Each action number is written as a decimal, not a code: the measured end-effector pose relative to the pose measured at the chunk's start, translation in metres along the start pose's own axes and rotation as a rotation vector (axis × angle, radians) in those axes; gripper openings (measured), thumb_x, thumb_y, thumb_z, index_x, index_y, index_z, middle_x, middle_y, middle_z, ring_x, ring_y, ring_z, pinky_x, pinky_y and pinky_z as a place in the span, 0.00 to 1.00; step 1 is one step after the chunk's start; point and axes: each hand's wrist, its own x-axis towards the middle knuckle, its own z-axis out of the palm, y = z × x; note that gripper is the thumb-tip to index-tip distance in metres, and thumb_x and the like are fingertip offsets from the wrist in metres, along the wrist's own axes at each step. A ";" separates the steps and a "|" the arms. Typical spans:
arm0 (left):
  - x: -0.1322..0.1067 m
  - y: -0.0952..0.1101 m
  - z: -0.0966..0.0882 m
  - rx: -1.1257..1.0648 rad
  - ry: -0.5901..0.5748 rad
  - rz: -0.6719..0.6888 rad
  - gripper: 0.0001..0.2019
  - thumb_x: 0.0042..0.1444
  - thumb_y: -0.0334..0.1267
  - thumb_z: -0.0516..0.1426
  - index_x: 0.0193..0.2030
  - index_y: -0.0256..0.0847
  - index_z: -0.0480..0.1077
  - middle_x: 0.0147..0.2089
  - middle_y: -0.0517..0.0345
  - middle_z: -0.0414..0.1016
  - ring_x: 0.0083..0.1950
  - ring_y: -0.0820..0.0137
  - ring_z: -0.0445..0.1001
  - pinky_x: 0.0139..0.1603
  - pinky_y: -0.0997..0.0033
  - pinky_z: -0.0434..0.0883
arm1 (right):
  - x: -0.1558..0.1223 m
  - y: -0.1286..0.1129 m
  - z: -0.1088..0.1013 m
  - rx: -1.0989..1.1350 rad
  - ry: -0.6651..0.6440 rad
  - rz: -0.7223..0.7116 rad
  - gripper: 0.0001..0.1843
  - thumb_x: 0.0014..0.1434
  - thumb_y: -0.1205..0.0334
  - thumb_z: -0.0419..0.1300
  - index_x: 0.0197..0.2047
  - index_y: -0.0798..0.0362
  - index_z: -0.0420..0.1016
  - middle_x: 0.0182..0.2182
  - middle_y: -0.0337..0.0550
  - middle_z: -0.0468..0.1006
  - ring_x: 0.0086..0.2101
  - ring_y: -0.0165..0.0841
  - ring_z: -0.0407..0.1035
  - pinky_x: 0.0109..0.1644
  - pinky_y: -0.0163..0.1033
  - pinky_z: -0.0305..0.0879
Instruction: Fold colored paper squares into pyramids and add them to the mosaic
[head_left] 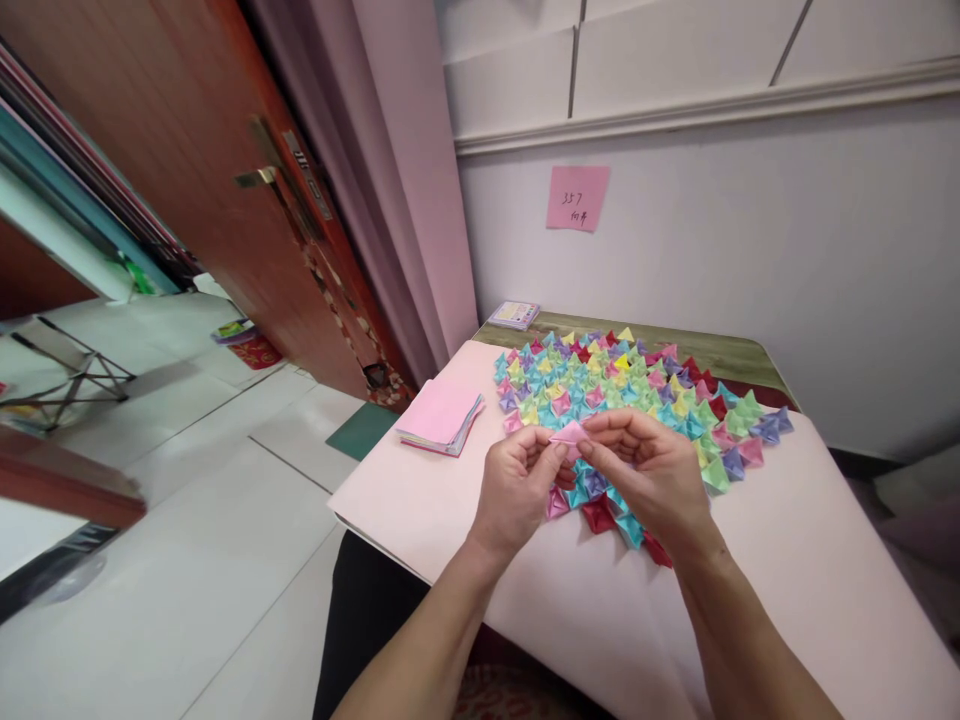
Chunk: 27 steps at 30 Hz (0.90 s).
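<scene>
A small folded piece of pink paper point(570, 436) is pinched between my two hands above the table. My left hand point(517, 490) grips its left side between thumb and fingers. On the other side, the thumb and fingertips of my right hand point(651, 475) close on its right edge. Beneath and behind my hands lie many folded paper pieces point(596, 398) in pink, red, blue, green, yellow and purple, set close together. My hands hide part of them. To the left rests a stack of square paper sheets point(442, 418), pink on top.
Pale pink covering point(817, 560) lies over the table. A small pile of packets or cards point(514, 315) sits at its back corner. Above, a pink note point(577, 198) is stuck to the wall. A wooden door point(225, 150) and curtain point(405, 150) stand left.
</scene>
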 end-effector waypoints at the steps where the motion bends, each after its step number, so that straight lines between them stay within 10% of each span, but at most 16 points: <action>1: 0.000 0.000 0.000 -0.006 0.004 0.004 0.10 0.57 0.42 0.61 0.33 0.36 0.73 0.29 0.59 0.75 0.28 0.73 0.74 0.32 0.73 0.76 | -0.001 0.000 0.001 -0.037 0.022 -0.041 0.11 0.56 0.58 0.68 0.41 0.51 0.77 0.32 0.42 0.81 0.32 0.34 0.77 0.37 0.37 0.76; 19: 0.003 -0.008 0.000 -0.039 0.087 0.111 0.06 0.54 0.37 0.64 0.36 0.38 0.75 0.29 0.61 0.76 0.30 0.73 0.75 0.34 0.74 0.75 | 0.012 0.011 0.001 -0.153 -0.140 -0.163 0.11 0.61 0.55 0.63 0.45 0.46 0.82 0.38 0.44 0.81 0.40 0.37 0.75 0.45 0.42 0.73; 27: 0.009 -0.008 -0.003 0.053 0.210 0.131 0.09 0.54 0.40 0.64 0.40 0.39 0.76 0.34 0.58 0.78 0.30 0.74 0.74 0.32 0.75 0.74 | 0.013 0.000 0.000 -0.171 0.137 -0.097 0.16 0.56 0.51 0.67 0.46 0.48 0.81 0.48 0.47 0.77 0.46 0.39 0.73 0.44 0.41 0.75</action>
